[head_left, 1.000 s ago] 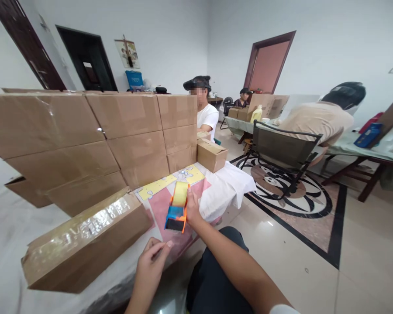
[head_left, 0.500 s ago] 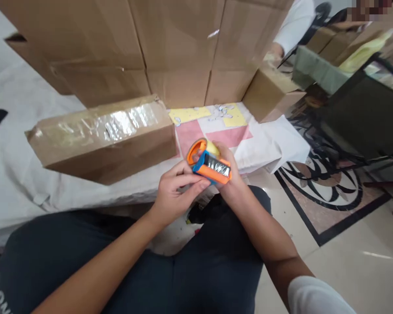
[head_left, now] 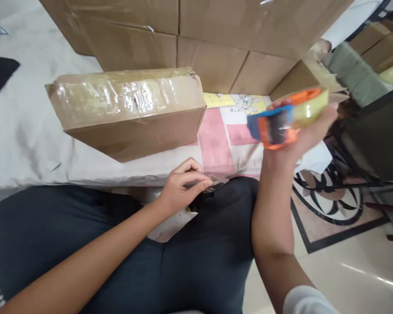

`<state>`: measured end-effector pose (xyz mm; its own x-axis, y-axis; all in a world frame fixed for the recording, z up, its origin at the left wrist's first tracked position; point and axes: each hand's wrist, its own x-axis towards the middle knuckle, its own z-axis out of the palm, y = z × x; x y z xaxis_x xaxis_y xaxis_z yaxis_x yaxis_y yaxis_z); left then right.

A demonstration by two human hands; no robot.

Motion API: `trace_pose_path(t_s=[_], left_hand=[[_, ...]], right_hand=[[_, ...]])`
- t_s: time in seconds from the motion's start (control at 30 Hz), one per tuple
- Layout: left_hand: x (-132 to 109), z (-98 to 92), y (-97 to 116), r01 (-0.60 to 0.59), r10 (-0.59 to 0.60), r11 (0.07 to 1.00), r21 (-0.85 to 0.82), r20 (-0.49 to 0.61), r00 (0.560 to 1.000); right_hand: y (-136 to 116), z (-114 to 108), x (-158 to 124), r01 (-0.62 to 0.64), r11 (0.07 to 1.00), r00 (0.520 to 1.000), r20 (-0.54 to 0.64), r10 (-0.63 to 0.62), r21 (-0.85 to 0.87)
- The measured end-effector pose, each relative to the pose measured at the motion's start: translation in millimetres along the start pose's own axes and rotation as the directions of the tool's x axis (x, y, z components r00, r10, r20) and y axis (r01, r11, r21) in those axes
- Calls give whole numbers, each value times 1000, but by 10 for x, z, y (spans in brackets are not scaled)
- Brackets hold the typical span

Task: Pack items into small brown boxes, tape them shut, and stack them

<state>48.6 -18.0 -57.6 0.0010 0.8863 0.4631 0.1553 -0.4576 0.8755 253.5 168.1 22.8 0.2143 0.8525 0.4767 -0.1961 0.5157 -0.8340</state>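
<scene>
My right hand [head_left: 309,135] is raised at the right, wrapped around an orange and blue tape dispenser [head_left: 275,124] loaded with a yellowish tape roll [head_left: 311,109]; motion blurs both. Lower and further left, above my lap, my left hand [head_left: 185,187] pinches a short clear strip [head_left: 220,179] that looks like tape, between thumb and forefinger. The strip is apart from the dispenser. Beyond my left hand lies a long cardboard box [head_left: 134,135] with shiny tape across its top.
Large taped cardboard boxes [head_left: 212,61] stand at the back of the cloth-covered table [head_left: 26,139]. A smaller box [head_left: 291,80] sits behind the dispenser, with another person's hand [head_left: 321,48] near it. A dark chair [head_left: 376,131] stands at the right.
My right hand has swung up and right with the tape dispenser, away from my left hand. A clear strip now shows in the left fingers. The view has shifted too.
</scene>
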Motion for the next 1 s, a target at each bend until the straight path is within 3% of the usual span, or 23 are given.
trace_pose_path(t_s=[0.07, 0.1, 0.2, 0.3, 0.4, 0.5, 0.6, 0.67, 0.7, 0.77, 0.83, 0.87, 0.9, 0.93, 0.97, 1.0], left_hand=[[-9, 18, 30, 102, -102, 991, -85, 4, 995], [-13, 20, 46, 191, -191, 973, -130, 11, 981], [-15, 7, 83, 418, -423, 870, -260, 40, 905], [24, -11, 119, 463, -471, 814, -352, 67, 879], [78, -32, 170, 459, -484, 795, -396, 40, 874], [109, -75, 230, 444, -484, 792, -418, 12, 875], [129, -153, 281, 421, -462, 807, -414, 1, 887], [139, -214, 284, 408, -453, 822, -398, -23, 891], [137, -240, 269, 428, -470, 816, -388, -16, 883], [100, -265, 202, 569, -559, 749, -340, 137, 818], [23, -250, 110, 748, -645, 640, -176, 405, 648], [-19, -236, 70, 777, -661, 627, -56, 489, 569], [-53, -229, 45, 747, -666, 663, 60, 504, 550], [-72, -238, 41, 659, -652, 734, 165, 444, 615], [-71, -272, 59, 517, -582, 813, 268, 326, 745], [-49, -338, 101, 337, -429, 861, 382, 188, 883]], right_hand=[[242, 63, 93, 78, 996, 989, -123, -82, -40], [392, 98, 119, 71, 992, 992, -94, -81, -103], [842, 136, 156, -44, 929, 993, 84, 80, -368], [1049, 52, 146, -91, 837, 989, 48, 139, -540], [786, -10, -7, 31, 827, 997, 78, 16, -561], [206, 111, -369, 202, 833, 958, 282, -58, -515], [-256, 383, -771, 267, 856, 810, 585, 50, -442], [-387, 567, -943, 289, 874, 723, 687, 68, -391], [-414, 642, -989, 297, 885, 705, 707, 51, -360], [-446, 753, -1008, 301, 913, 733, 679, -36, -276], [-507, 818, -961, 317, 927, 805, 574, -151, -202], [-556, 840, -925, 328, 927, 838, 508, -198, -181], [-613, 860, -885, 335, 927, 859, 458, -226, -170], [-672, 883, -844, 335, 927, 868, 437, -234, -168], [-728, 911, -801, 326, 930, 869, 442, -224, -168], [-774, 947, -758, 305, 937, 861, 468, -197, -168]])
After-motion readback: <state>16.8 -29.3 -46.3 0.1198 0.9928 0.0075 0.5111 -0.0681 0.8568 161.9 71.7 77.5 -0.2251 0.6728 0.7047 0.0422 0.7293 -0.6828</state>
